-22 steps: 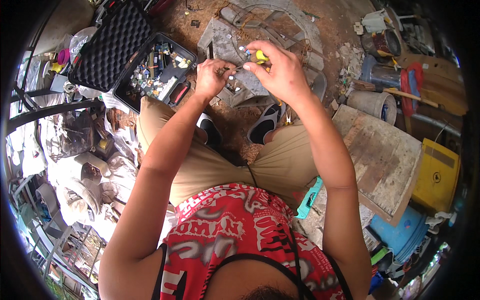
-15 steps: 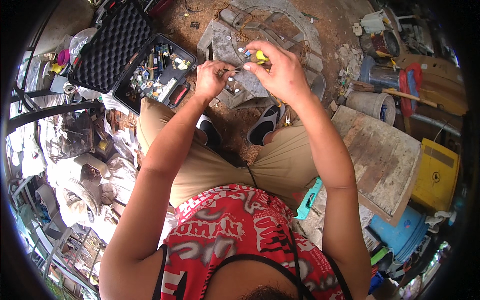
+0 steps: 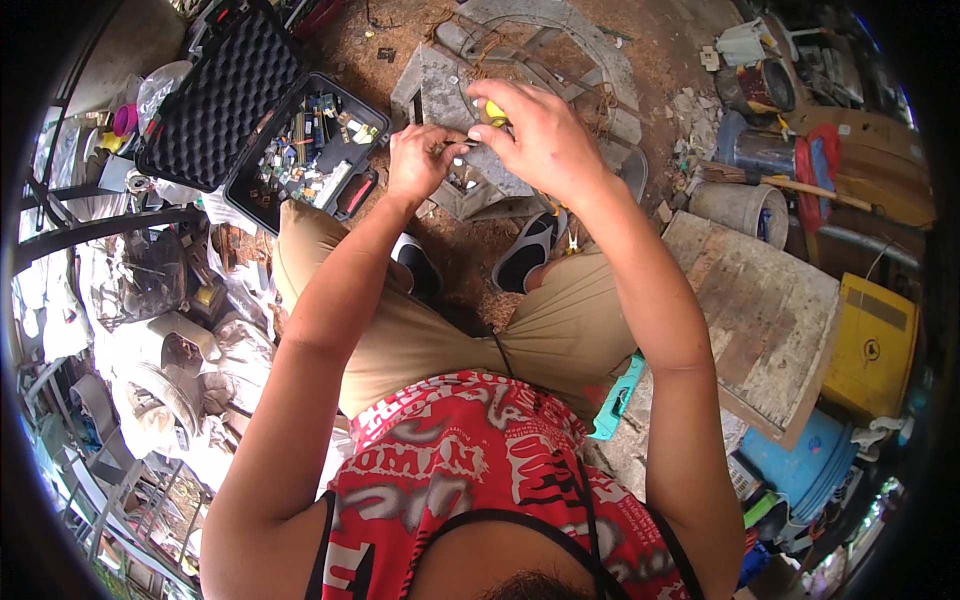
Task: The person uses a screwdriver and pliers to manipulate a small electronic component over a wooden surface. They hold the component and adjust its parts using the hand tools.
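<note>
At 11 o'clock, the left hand [image 3: 415, 163] is closed in a fingertip pinch on a small, indistinct part [image 3: 469, 143] at 12; should the pinch loosen, the part could be dropped. By the half-curled right hand [image 3: 545, 142] at 1, a yellow-handled tool [image 3: 495, 111] is gripped; slippage could injure fingers. Counted: one open hard case [image 3: 218, 105] at 10, one part, one tool.

Head fisheye view — steeply downward
Close above the red shirt [image 3: 430, 455] — facing the near edge of the grey stand [image 3: 440, 82]

Brown floor [image 3: 350, 58] beneath open black case [image 3: 222, 110], low grey stand [image 3: 437, 77].
</note>
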{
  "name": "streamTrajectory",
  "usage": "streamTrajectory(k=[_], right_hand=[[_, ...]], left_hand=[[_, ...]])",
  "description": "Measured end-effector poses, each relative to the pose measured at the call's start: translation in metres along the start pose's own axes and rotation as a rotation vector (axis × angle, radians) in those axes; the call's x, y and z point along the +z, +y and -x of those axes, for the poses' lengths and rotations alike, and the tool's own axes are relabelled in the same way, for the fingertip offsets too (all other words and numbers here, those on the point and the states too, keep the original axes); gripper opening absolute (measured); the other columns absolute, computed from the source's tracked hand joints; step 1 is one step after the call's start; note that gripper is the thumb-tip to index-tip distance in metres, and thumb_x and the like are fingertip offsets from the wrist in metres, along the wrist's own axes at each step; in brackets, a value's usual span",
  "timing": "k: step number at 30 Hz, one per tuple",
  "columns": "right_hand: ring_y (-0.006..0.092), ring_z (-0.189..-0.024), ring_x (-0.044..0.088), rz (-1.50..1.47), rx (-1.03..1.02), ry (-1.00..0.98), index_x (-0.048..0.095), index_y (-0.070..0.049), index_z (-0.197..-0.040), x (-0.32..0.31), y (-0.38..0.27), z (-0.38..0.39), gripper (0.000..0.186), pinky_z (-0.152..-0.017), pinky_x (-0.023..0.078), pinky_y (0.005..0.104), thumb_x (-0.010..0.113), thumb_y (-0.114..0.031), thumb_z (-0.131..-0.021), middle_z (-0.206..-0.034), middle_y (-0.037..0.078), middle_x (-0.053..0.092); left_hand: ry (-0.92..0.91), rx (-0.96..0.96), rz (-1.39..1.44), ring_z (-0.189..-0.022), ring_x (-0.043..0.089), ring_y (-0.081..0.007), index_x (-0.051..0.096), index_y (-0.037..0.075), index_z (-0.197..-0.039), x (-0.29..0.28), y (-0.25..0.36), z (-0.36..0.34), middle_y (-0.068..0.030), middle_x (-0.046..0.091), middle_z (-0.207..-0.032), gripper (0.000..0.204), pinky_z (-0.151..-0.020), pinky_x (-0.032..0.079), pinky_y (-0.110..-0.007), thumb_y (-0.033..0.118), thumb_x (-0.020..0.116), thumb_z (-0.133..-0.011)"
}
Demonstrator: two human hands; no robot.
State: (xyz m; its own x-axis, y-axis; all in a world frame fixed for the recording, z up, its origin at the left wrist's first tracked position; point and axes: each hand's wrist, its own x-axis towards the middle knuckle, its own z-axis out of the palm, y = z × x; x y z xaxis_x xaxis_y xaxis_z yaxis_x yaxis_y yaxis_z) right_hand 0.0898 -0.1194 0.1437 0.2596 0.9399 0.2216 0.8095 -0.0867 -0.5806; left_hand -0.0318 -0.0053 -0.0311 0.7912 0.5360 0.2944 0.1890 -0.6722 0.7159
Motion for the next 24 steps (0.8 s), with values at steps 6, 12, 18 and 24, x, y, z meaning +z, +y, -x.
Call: streamTrajectory(k=[6,12,18,24], right_hand=[[0.0374,-0.099,0.061,0.086,-0.013,-0.043,0.054,-0.006,-0.122,0.006,-0.002,-0.008,0.043,-0.085,0.05,0.0444,0.069,-0.015,-0.083,-0.105,0.019,0.064],[0.035,-0.104,0.061,0.086,-0.058,0.011,0.045,-0.01,-0.136,0.014,-0.01,-0.008,0.063,-0.089,0.05,0.0406,0.073,-0.022,-0.081,-0.117,0.017,0.06],[0.0321,-0.114,0.057,-0.119,0.087,0.204,0.03,-0.007,-0.147,-0.017,0.0,0.011,0.088,-0.093,0.049,0.0437,0.074,-0.044,-0.081,-0.134,0.022,0.05],[0.0339,-0.119,0.054,-0.205,0.314,0.18,0.025,-0.006,-0.149,-0.01,0.018,0.064,0.095,-0.094,0.047,0.0441,0.073,-0.05,-0.08,-0.136,0.023,0.048]], left_hand=[[-0.033,-0.021,-0.008,-0.087,0.061,-0.026,0.073,0.016,-0.087,0.002,-0.008,-0.001,-0.0012,0.069,-0.088,0.024,-0.081,0.04,-0.04,0.037,0.075,-0.077],[-0.021,0.015,-0.053,-0.089,0.059,-0.026,0.072,0.015,-0.084,0.002,-0.009,-0.003,-0.001,0.068,-0.084,0.023,-0.082,0.038,-0.042,0.037,0.075,-0.078],[-0.079,-0.017,-0.021,-0.088,0.058,-0.0247,0.071,0.015,-0.08,-0.003,-0.005,-0.005,0.0007,0.067,-0.085,0.022,-0.084,0.038,-0.042,0.037,0.074,-0.08],[-0.104,-0.021,-0.049,-0.085,0.057,-0.026,0.07,0.015,-0.083,-0.005,-0.006,-0.005,-0.0016,0.064,-0.08,0.02,-0.081,0.038,-0.042,0.034,0.075,-0.079]])
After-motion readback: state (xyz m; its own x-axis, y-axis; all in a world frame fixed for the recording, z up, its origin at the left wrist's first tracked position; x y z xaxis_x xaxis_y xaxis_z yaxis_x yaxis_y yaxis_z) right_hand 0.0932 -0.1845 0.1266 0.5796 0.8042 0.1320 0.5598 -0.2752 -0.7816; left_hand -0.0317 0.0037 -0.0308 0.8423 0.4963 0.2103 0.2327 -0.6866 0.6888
